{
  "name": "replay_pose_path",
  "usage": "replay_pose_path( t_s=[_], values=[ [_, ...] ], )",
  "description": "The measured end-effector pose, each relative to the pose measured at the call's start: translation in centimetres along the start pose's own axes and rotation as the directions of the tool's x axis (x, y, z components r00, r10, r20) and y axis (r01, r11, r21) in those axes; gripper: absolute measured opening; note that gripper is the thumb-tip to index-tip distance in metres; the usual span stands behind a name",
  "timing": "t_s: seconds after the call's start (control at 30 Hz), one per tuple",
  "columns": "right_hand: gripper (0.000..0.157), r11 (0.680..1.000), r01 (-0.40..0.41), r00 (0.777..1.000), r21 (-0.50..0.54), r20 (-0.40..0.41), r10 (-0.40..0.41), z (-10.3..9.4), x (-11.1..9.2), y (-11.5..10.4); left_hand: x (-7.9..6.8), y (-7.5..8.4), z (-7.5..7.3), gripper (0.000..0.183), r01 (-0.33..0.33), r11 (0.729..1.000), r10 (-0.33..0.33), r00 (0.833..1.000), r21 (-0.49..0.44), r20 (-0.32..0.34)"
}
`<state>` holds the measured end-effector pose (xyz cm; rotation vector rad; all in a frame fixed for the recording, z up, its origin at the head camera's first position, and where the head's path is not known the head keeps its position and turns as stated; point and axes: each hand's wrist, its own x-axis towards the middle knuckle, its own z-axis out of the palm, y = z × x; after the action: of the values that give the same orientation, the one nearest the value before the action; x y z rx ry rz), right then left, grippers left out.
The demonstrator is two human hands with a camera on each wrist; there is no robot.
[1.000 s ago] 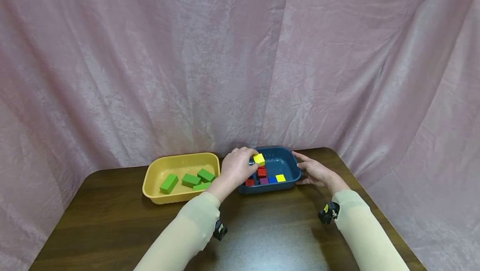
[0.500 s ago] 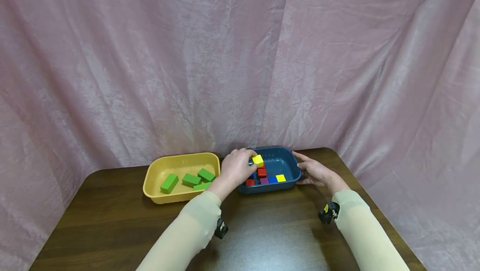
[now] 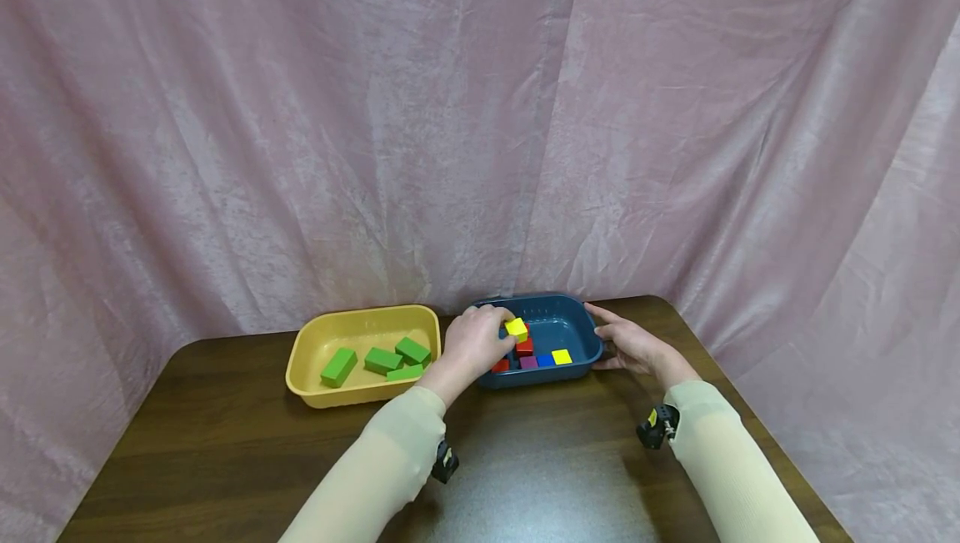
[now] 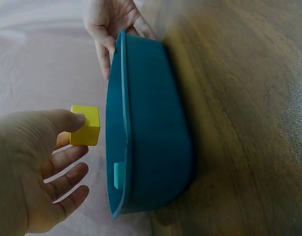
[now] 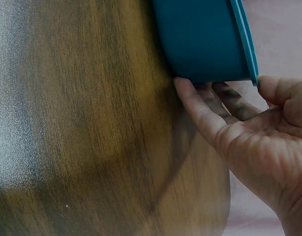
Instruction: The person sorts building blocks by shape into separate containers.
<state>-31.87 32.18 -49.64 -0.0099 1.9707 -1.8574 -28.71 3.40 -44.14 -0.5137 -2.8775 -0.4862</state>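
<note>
My left hand (image 3: 478, 339) pinches a yellow cube (image 3: 516, 329) between thumb and fingers. It holds the cube over the left part of a dark blue bin (image 3: 566, 309); in the left wrist view the cube (image 4: 85, 125) is beside the rim, with the other fingers loosely bent. At the bin's right end, my right hand (image 3: 633, 345) has its fingers spread against the outer wall and its thumb at the rim (image 5: 254, 73). Inside the bin lie red blocks (image 3: 524, 348), a purple block (image 3: 528, 363), a blue block (image 3: 545, 361) and another yellow cube (image 3: 562, 357). The left hand hides some of the bin.
A yellow bin (image 3: 307, 389) with several green blocks (image 3: 339, 367) stands left of the blue bin on the brown wooden table (image 3: 225, 443). A pink curtain (image 3: 450, 126) hangs right behind the table's back edge. Both wrists carry small black cameras.
My left hand has sunk slightly with the yellow cube, which now overlaps more of the red blocks below. The right hand and both bins stay in place.
</note>
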Motion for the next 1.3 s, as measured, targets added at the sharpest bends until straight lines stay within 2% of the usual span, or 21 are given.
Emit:
replay_pose_path(
  t_s=[0.47, 0.83, 1.17, 1.3],
  values=[
    [0.055, 1.0, 0.0, 1.0, -0.016, -0.006, 0.0, -0.1, 0.1, 0.2, -0.4, -0.4, 0.7, 0.042, -0.001, 1.0, 0.001, 0.999, -0.004, 0.032],
    [0.055, 1.0, 0.005, 1.0, -0.022, -0.014, -0.005, -0.1, 0.0, 0.2, -0.5, -0.8, 0.1, 0.045, -0.012, 1.0, 0.012, 1.0, -0.022, 0.0],
    [0.055, 1.0, 0.009, 1.0, -0.019, -0.005, -0.009, -0.4, -0.2, 0.3, -1.9, 0.0, -1.5, 0.052, -0.104, 0.994, 0.104, 0.994, -0.015, -0.037],
    [0.055, 1.0, 0.012, 1.0, -0.018, -0.01, -0.012, -0.5, -0.3, 0.3, -2.9, -0.2, -2.1, 0.056, -0.137, 0.991, 0.137, 0.989, 0.005, -0.046]
  ],
)
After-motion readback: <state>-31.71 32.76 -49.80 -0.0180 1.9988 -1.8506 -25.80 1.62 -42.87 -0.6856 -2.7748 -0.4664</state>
